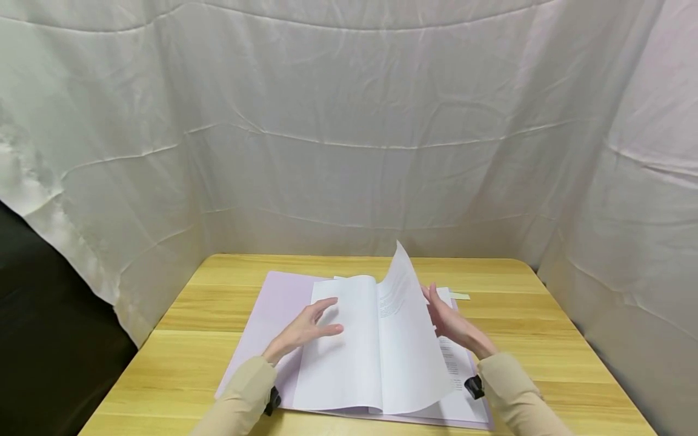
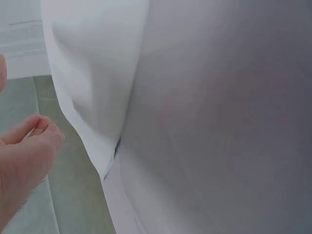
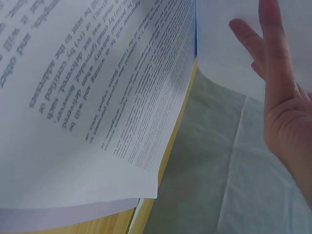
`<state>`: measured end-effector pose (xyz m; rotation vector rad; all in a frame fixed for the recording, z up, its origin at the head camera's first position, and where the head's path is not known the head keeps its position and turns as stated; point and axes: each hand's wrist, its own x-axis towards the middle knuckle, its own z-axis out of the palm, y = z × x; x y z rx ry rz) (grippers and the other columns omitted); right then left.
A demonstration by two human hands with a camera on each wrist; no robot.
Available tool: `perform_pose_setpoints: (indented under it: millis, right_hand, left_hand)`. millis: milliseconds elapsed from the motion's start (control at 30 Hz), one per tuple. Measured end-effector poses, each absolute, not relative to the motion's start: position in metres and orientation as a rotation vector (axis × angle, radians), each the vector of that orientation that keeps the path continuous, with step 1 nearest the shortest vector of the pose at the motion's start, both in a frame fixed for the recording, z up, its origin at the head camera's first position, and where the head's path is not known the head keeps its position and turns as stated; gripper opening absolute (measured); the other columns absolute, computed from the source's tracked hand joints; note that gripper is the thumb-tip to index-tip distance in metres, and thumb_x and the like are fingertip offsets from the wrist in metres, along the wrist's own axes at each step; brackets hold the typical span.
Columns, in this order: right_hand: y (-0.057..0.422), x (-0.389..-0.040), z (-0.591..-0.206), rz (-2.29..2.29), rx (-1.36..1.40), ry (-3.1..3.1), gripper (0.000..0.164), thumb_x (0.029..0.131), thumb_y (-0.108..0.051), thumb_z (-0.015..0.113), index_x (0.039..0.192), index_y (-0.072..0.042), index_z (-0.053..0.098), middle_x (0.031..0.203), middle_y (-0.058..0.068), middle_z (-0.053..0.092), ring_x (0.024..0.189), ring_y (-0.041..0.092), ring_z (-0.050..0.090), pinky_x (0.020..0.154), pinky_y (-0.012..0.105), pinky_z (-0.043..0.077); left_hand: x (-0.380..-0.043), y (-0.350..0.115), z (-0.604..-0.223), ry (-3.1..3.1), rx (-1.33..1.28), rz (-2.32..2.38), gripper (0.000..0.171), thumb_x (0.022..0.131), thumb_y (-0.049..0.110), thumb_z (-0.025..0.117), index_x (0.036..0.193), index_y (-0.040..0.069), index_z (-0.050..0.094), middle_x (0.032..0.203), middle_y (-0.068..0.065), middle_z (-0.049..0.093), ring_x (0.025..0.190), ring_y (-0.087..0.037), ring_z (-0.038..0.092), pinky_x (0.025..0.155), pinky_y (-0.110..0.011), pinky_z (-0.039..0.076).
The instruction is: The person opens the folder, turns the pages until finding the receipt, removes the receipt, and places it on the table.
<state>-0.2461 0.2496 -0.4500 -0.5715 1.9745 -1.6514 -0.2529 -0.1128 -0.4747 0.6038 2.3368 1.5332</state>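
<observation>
A stack of white printed sheets [image 1: 343, 357] lies opened in a lilac folder [image 1: 289, 297] on the table. One sheet [image 1: 409, 351] stands raised and curved from the middle, its far corner pointing up. My right hand [image 1: 449, 318] is behind that sheet at its right side, partly hidden by it, fingers extended along the paper. In the right wrist view, printed text covers the page [image 3: 97, 97] beneath. My left hand [image 1: 305, 330] hovers over the blank left page, thumb and fingers apart with nothing between them. In the left wrist view, that hand [image 2: 29, 156] shows beside the paper's edge.
A pale yellow-green tab [image 1: 460, 296] sticks out at the stack's upper right. The wooden table [image 1: 180, 357] is bordered by white cloth curtains [image 1: 349, 121] behind and at both sides. Something black [image 1: 49, 339] lies beyond the left curtain.
</observation>
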Motion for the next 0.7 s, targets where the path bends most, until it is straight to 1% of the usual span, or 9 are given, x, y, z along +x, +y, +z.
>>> perform_pose_setpoints:
  millis: [133, 233, 333, 433, 600, 700]
  right_hand:
    - [0.243, -0.244, -0.451, -1.63, -0.546, 2.04, 0.072, 0.101, -0.061, -0.006, 0.162, -0.022, -0.012, 0.145, 0.039, 0.042, 0.104, 0.021, 0.068, 0.075, 0.039, 0.062]
    - [0.238, -0.243, -0.452, -1.608, -0.519, 2.103, 0.071, 0.103, -0.059, -0.003, 0.163, -0.022, -0.008, 0.151, 0.038, 0.039, 0.108, 0.028, 0.069, 0.077, 0.042, 0.062]
    - [0.235, -0.242, -0.453, -1.581, -0.493, 2.168, 0.072, 0.104, -0.059, -0.001, 0.163, -0.019, -0.005, 0.153, 0.037, 0.037, 0.111, 0.032, 0.069, 0.077, 0.042, 0.062]
    - [0.232, -0.241, -0.454, -1.566, -0.483, 2.212, 0.073, 0.104, -0.06, 0.0, 0.163, -0.018, -0.002, 0.153, 0.037, 0.038, 0.109, 0.033, 0.07, 0.077, 0.041, 0.063]
    - [0.226, -0.241, -0.455, -1.566, -0.479, 2.236, 0.071, 0.105, -0.06, 0.003, 0.164, -0.021, 0.003, 0.152, 0.035, 0.041, 0.105, 0.033, 0.072, 0.076, 0.041, 0.063]
    - [0.223, -0.241, -0.455, -1.558, -0.463, 2.252, 0.07, 0.106, -0.059, 0.005, 0.164, -0.02, 0.005, 0.155, 0.035, 0.037, 0.106, 0.033, 0.071, 0.075, 0.04, 0.063]
  left_hand:
    - [-0.252, -0.107, -0.473, 2.311, 0.616, 1.569, 0.078, 0.092, 0.026, 0.075, 0.153, -0.001, 0.036, 0.162, -0.022, 0.033, 0.154, -0.042, 0.023, 0.128, -0.054, 0.018]
    - [-0.251, -0.103, -0.471, 2.293, 0.616, 1.587, 0.077, 0.092, 0.027, 0.074, 0.154, 0.0, 0.036, 0.162, -0.021, 0.034, 0.153, -0.041, 0.024, 0.128, -0.053, 0.019]
    - [-0.25, -0.099, -0.468, 2.272, 0.6, 1.607, 0.076, 0.093, 0.028, 0.073, 0.154, 0.002, 0.036, 0.163, -0.019, 0.033, 0.154, -0.04, 0.024, 0.128, -0.051, 0.019]
    - [-0.25, -0.096, -0.467, 2.247, 0.601, 1.629, 0.075, 0.094, 0.029, 0.072, 0.155, 0.002, 0.036, 0.164, -0.018, 0.032, 0.155, -0.039, 0.023, 0.128, -0.05, 0.019]
    - [-0.251, -0.09, -0.465, 2.236, 0.586, 1.646, 0.071, 0.097, 0.031, 0.068, 0.154, 0.003, 0.037, 0.164, -0.017, 0.031, 0.155, -0.037, 0.023, 0.128, -0.047, 0.021]
    - [-0.251, -0.086, -0.463, 2.227, 0.584, 1.664, 0.069, 0.098, 0.032, 0.066, 0.154, 0.003, 0.037, 0.164, -0.017, 0.032, 0.155, -0.036, 0.024, 0.128, -0.046, 0.021]
